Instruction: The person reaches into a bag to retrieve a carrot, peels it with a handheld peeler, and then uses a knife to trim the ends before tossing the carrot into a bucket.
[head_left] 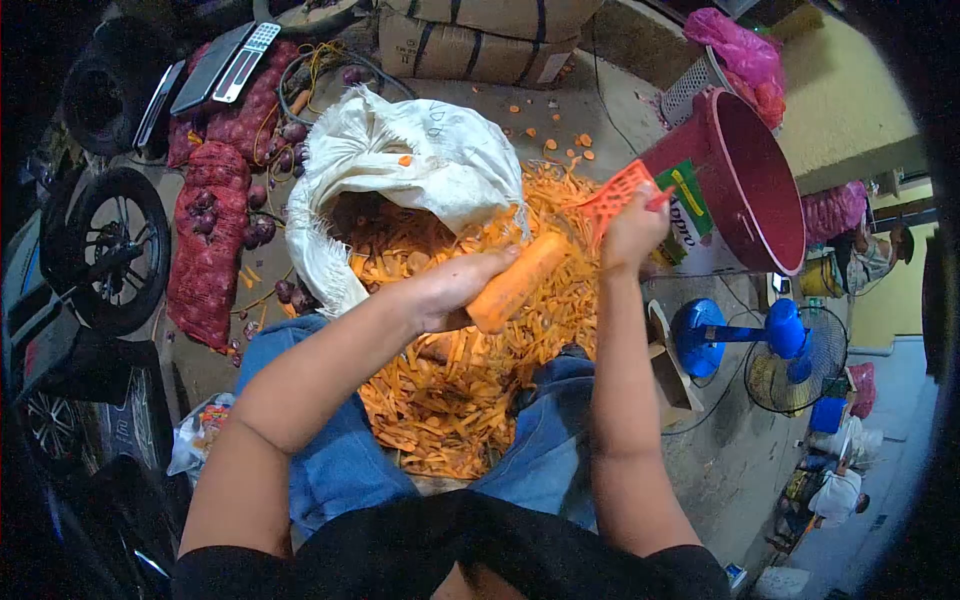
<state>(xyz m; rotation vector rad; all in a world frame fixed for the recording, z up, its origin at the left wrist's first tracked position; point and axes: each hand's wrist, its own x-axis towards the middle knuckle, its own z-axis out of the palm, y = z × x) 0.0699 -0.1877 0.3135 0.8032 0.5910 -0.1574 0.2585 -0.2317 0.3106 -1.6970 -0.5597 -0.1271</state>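
Note:
My left hand (463, 290) is wrapped around the lower end of a thick peeled carrot (518, 282), which tilts up and to the right. My right hand (637, 232) is closed on what looks like a red peeler (659, 199), beyond the carrot's far end; its working end is blurred. An orange-red perforated plastic piece (618, 196) shows beside the right fingers. Below both hands lies a large heap of carrot peelings (440, 405), between my knees. A white woven sack (420, 150) lies open at the heap's far side, with more carrots or peelings inside its mouth.
A large maroon tub (765, 190) lies tipped at the right, near a blue fan (790, 335). Red net sacks of onions (207, 245) and a scale (225, 65) are at the left, by a motorcycle wheel (118, 250). Cardboard boxes (480, 45) stand behind. People are far right.

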